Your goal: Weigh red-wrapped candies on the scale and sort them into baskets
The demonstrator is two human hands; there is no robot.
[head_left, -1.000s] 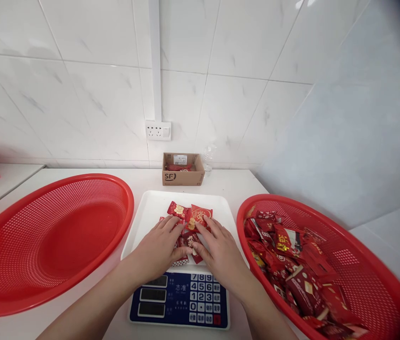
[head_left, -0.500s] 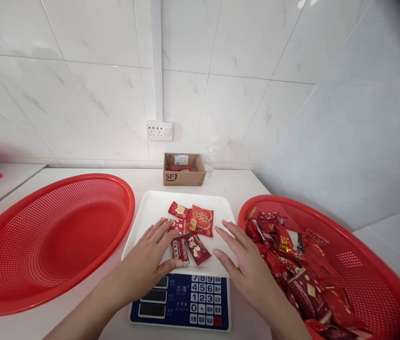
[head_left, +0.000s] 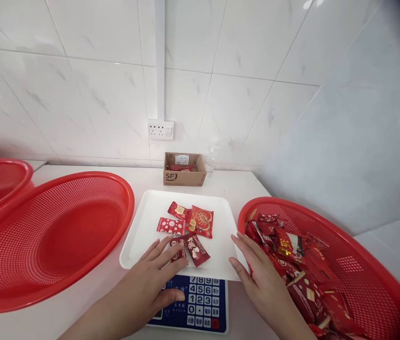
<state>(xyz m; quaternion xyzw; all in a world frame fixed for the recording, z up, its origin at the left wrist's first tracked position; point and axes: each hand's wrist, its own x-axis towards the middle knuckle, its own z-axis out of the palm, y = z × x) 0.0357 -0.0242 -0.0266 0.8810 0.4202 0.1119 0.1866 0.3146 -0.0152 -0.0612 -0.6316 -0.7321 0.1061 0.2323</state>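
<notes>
Several red wrapped snack packets lie on the white tray [head_left: 143, 212] of a weighing scale with a blue keypad panel [head_left: 203, 302]. Among them are a square packet with a heart print [head_left: 203, 221], a white-dotted packet [head_left: 170, 225] and a dark red packet [head_left: 196, 249]. My left hand [head_left: 153, 276] is spread over the tray's front left and partly hides one dark packet [head_left: 178, 249]; whether it touches is unclear. At the tray's right edge, my right hand [head_left: 258, 269] is open with nothing in it, beside the filled basket.
On the right, a red basket [head_left: 353, 238] holds many red packets. A large red basket [head_left: 114, 189] stands on the left, with another red basket [head_left: 12, 165] beyond it. A small cardboard box [head_left: 184, 178] with red items sits behind the tray, near a wall socket [head_left: 160, 130].
My left hand has drawn back toward me, uncovering the white-dotted packet. My right hand has shifted outward to the right. Another red basket now shows more at the far left.
</notes>
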